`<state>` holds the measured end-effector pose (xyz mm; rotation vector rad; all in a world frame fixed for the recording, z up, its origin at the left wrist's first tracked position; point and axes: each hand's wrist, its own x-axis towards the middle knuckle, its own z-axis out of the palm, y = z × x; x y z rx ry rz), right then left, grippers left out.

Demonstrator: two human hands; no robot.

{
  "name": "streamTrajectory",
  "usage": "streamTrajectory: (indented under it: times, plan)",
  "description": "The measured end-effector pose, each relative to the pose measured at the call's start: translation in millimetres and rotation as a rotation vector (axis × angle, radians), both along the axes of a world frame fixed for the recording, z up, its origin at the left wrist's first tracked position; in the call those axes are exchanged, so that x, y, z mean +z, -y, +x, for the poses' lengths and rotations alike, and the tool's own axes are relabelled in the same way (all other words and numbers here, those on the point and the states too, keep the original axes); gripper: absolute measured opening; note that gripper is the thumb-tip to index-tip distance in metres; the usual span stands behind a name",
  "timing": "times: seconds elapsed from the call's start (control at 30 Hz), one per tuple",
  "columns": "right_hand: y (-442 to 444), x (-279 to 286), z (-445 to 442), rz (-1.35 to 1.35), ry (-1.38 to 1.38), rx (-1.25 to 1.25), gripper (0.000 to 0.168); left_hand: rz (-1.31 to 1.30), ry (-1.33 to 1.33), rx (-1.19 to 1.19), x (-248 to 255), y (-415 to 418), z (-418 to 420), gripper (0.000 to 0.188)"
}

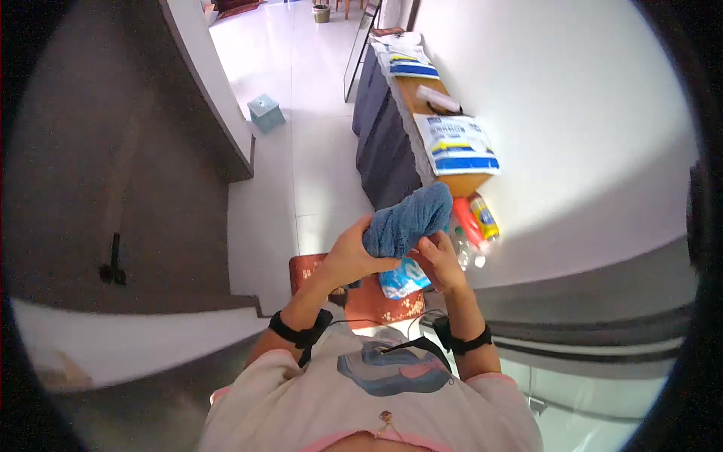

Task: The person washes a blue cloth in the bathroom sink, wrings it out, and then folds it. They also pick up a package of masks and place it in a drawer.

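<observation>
A rolled or bunched blue terry cloth (408, 221) is held up in front of me, over the floor beside a cloth-draped table. My left hand (355, 255) grips its lower left end, thumb beneath it. My right hand (441, 261) is at its lower right side, with the fingers curled against the cloth's edge. Under the hands lies a red patterned mat (367, 302), with a blue and white plastic package (404, 279) above it, partly hidden by my right hand.
The narrow table (467, 184) along the right wall bears white, blue and yellow packets (460, 144). Bottles, one red (467, 219) and one yellow (486, 217), stand by its near end. A pale blue stool (266, 113) is on the tiled floor; a dark door (113, 169) is left.
</observation>
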<state>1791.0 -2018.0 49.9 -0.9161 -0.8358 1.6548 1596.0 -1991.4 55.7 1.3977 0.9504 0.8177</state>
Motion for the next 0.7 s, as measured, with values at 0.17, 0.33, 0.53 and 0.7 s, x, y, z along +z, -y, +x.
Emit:
streamTrajectory:
  times: [0.17,0.33,0.53,0.7]
  plan:
    - [-103.1,-3.5,-47.2,-0.089,-0.097,-0.096,0.043,-0.020,0.003,0.090,7.4,-85.5,-34.5,0.073]
    - [-196.8,0.5,-72.9,-0.029,-0.108,-0.022,0.042,-0.186,0.096,0.094,5.4,-159.8,-59.6,0.076]
    - [-326.5,-2.4,-92.0,0.151,-0.054,-0.059,0.044,-0.243,0.199,0.054,-4.9,-283.9,-80.5,0.080]
    - [-440.9,2.5,-96.9,0.265,0.017,-0.140,0.043,-0.301,0.184,-0.044,2.5,-401.4,-83.7,0.083]
